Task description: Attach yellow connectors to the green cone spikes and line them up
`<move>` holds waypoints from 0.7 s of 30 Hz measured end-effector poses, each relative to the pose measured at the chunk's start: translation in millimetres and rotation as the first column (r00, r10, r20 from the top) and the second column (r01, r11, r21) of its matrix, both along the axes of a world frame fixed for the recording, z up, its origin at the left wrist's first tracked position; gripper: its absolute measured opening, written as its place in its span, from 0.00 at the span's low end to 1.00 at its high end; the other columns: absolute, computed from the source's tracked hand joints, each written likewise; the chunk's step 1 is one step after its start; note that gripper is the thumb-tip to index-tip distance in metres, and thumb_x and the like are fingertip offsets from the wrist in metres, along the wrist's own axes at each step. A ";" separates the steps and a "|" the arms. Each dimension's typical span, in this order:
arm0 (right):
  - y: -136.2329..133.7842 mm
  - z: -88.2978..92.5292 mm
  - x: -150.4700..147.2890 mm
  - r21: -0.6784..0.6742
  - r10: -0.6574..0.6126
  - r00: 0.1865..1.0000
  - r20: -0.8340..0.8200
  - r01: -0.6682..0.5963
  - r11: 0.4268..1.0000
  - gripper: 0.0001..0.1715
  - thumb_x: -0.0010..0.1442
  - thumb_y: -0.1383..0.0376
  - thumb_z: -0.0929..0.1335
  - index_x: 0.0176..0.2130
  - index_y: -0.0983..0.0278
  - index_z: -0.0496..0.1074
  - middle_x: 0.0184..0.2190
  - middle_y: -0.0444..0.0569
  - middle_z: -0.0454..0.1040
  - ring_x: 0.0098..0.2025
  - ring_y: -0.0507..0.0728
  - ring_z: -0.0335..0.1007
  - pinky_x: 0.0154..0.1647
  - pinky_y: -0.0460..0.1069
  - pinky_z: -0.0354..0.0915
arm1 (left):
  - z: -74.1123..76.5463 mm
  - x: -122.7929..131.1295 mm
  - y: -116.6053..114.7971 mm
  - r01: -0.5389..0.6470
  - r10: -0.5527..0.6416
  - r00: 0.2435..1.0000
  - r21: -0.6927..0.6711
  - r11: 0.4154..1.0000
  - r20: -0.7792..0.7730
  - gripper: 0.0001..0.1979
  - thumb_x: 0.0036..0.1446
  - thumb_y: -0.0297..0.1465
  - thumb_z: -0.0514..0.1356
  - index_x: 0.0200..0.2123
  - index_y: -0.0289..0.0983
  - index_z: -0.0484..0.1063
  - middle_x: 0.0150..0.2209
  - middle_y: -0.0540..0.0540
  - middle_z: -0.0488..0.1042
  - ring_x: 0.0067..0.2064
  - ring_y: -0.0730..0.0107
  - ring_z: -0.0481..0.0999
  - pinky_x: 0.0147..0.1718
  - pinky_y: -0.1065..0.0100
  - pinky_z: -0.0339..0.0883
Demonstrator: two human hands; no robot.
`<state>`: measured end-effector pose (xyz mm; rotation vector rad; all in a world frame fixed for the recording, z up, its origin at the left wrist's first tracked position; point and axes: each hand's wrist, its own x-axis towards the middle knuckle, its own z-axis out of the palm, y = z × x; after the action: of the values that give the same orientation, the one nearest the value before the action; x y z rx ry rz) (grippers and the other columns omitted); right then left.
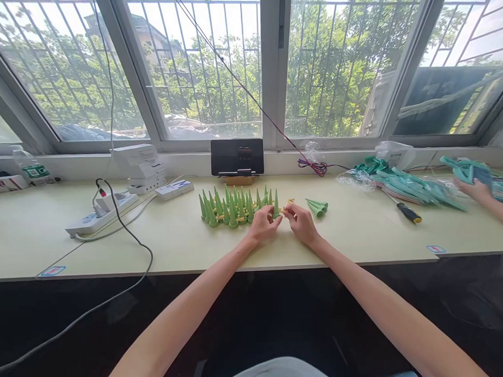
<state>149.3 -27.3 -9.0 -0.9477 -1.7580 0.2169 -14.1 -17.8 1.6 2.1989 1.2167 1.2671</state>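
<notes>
Several green cones stand upright in a cluster on the pale tabletop, with small yellow pieces between their bases. At the cluster's right end, my left hand has its fingers closed around the base of a green cone. Just right of it, my right hand pinches a small yellow piece beside that cone's base. A few loose green cones lie on their sides to the right of my right hand.
Behind the cones stands a black tablet. On the left are a power strip, cables and white boxes. A screwdriver and teal bundles lie right. At far right, another person's hand holds a teal item.
</notes>
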 end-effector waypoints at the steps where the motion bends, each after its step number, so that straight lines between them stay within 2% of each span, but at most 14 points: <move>1: 0.3 -0.5 0.1 -0.004 0.000 1.000 0.000 0.000 1.000 0.07 0.63 0.64 0.63 0.33 0.62 0.66 0.30 0.47 0.73 0.29 0.54 0.65 0.33 0.48 0.61 | -0.6 -0.1 0.3 0.006 -0.006 1.000 0.007 1.000 -0.001 0.12 0.53 0.39 0.60 0.34 0.34 0.69 0.32 0.45 0.71 0.29 0.71 0.70 0.29 0.68 0.66; 8: 2.4 -3.3 2.4 -0.053 -0.006 1.000 0.020 0.007 0.999 0.08 0.62 0.62 0.63 0.32 0.62 0.64 0.27 0.46 0.71 0.27 0.53 0.64 0.31 0.47 0.59 | -0.1 -1.4 -1.3 0.028 -0.025 0.999 0.069 0.997 -0.043 0.10 0.52 0.36 0.60 0.30 0.36 0.66 0.28 0.49 0.66 0.27 0.74 0.64 0.25 0.70 0.62; 21: 1.6 -2.7 4.2 -0.117 0.011 0.999 0.043 -0.006 0.993 0.10 0.63 0.61 0.62 0.30 0.62 0.63 0.22 0.45 0.69 0.24 0.53 0.62 0.30 0.48 0.59 | -0.7 -1.5 -2.1 0.058 -0.053 0.997 0.089 0.994 -0.059 0.08 0.54 0.35 0.60 0.32 0.36 0.65 0.31 0.49 0.64 0.26 0.75 0.63 0.26 0.69 0.62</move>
<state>153.5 -25.7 -11.7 -1.0364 -1.8051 0.3095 -15.5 -19.9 0.9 2.3312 1.1308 1.2691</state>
